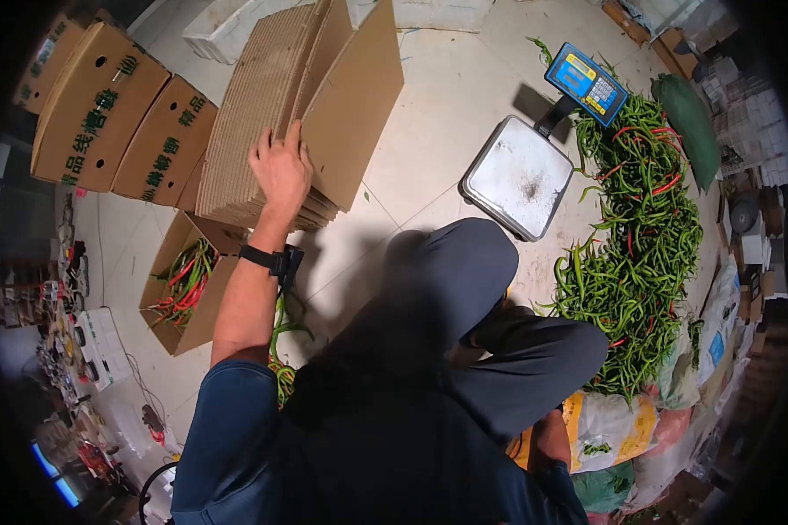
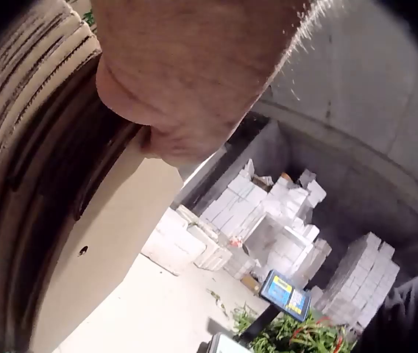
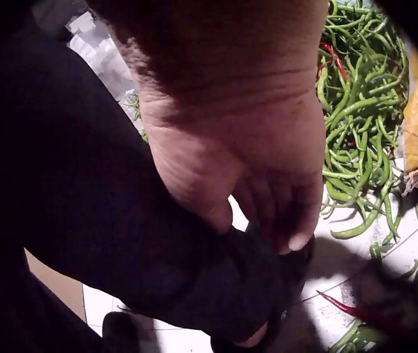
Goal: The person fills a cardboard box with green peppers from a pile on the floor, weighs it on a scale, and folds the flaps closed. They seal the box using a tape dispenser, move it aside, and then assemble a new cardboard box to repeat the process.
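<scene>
The left hand [image 1: 280,171] rests, fingers apart, on the cardboard stack [image 1: 256,96] left of the scale [image 1: 518,175]; whether it grips, I cannot tell. The right hand [image 3: 246,165] hangs loose, empty. Freeing the front sheet [image 1: 357,109] seems the step; the next likely needs a firm pinch. Also left of the scale, a carton [image 1: 210,319] holds red and green peppers [image 1: 188,293].

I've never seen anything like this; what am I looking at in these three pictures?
No machine here, just a person working by hand. One picture is taken from the head, looking down; the other two from the left and right wrists. On the tiled floor are a scale, a pile of green and red chilies and an open box with more chilies. The left hand touches upright cardboard sheets; whether it grips one is unclear. The right hand hangs loosely, seemingly holding nothing.
</scene>
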Demonstrator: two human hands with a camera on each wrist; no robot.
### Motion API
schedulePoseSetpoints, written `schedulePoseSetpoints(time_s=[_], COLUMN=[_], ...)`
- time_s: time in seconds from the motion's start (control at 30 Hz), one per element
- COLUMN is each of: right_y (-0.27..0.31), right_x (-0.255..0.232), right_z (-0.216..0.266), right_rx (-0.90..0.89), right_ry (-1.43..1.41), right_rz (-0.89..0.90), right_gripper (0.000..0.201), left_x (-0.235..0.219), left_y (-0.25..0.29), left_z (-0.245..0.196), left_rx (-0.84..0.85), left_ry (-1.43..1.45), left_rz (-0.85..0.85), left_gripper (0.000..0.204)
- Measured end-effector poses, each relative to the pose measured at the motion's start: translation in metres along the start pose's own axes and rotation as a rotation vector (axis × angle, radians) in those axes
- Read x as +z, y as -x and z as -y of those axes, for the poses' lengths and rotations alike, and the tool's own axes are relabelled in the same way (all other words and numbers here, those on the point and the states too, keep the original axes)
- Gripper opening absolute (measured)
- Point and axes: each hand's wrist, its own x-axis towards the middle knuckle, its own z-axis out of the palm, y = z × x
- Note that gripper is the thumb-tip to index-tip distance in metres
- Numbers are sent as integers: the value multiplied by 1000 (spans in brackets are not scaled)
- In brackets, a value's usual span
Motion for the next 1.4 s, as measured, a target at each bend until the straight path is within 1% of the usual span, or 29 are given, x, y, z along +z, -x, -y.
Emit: schedulePoseSetpoints(time_s=[0.03, 0.1, 0.13, 0.2, 0.23, 0.3, 0.33, 0.4, 0.43, 0.5, 0.63, 0.7, 0.73, 0.77, 0.83, 0.87, 0.9, 0.97, 1.0, 1.07, 1.1, 1.17, 1.2, 1.27, 1.3, 1.33, 1.37, 1.4], right_y=[-1, -1, -3, -5, -8, -14, -18, -25, -31, -39, -49, -54, -56, -58, -60, -59, -59, -58, -59, -66, -68, -74, -74, -83, -92, -101, -108, -114], right_x=[-3, -6, -7, -5, -3, 0, 3, 9, 14, 21, 27, 28, 27, 28, 27, 26, 26, 21, 19, 19, 20, 21, 22, 24, 29, 38, 51, 52], right_z=[0, 1, 1, 1, 0, 2, 2, 2, 3, 5, 11, 16, 18, 20, 22, 23, 24, 23, 24, 27, 29, 32, 34, 37, 39, 74, 121, 136], right_rx=[-5, -18, -26, -42, -53, -76, -87, -113, -130, -159, -215, -247, -262, -276, -300, -309, -318, -333, -341, -365, -375, -395, -405, -427, -438, -237, -38, -78], right_ry=[11, 31, 38, 49, 53, 63, 66, 70, 70, 73, 91, 100, 105, 111, 122, 128, 134, 148, 157, 173, 182, 198, 206, 220, 229, 199, 171, 145], right_rz=[4, 13, 18, 30, 38, 57, 66, 86, 95, 111, 133, 134, 135, 137, 139, 139, 136, 129, 130, 134, 138, 146, 151, 162, 169, 57, -53, -44], right_gripper=[44, 44, 44, 44, 44, 43, 43, 43, 43, 43, 43, 43, 43, 43, 43, 43, 43, 43, 43, 43, 43, 43, 43, 43, 43, 38, 34, 34], left_x=[3, 6, 7, 6, 5, 1, 2, 0, -5, -16, -20, -24, -19, -16, -16, -17, -22, -38, -47, -68, -81, -108, -118, -130, -121, -103, -87, -75], left_y=[0, -2, -4, -10, -15, -20, -21, -22, -23, -19, -23, -24, -22, -23, -24, -23, -26, -34, -36, -39, -41, -47, -49, -51, -53, -54, -52, -49], left_z=[-2, -8, -11, -20, -24, -28, -26, -22, -22, -26, -33, -44, -47, -49, -55, -59, -64, -73, -78, -84, -86, -89, -92, -100, -103, -107, -108, -109], left_rx=[-1, -95, -95, -220, -219, -162, -162, -53, -53, -41, -25, 112, 150, 151, 175, 157, 161, -147, -146, 6, 6, 114, 113, 185, 183, 172, 159, 78], left_ry=[1, 50, 50, 88, 85, -52, -57, -166, -172, -146, -106, -30, -24, -22, 27, 77, 82, 463, 467, 503, 504, 683, 683, 776, 775, 745, 715, 703], left_rz=[5, -22, -21, 4, 1, -51, -56, 12, 1, 77, 75, 54, 13, 7, 71, 17, 15, 264, 266, 165, 164, 98, 97, 200, 198, 186, 172, 189], left_gripper=[46, 41, 41, 31, 31, 25, 25, 27, 27, 33, 35, 30, 27, 27, 24, 22, 22, 23, 23, 23, 23, 21, 21, 21, 21, 21, 21, 21])
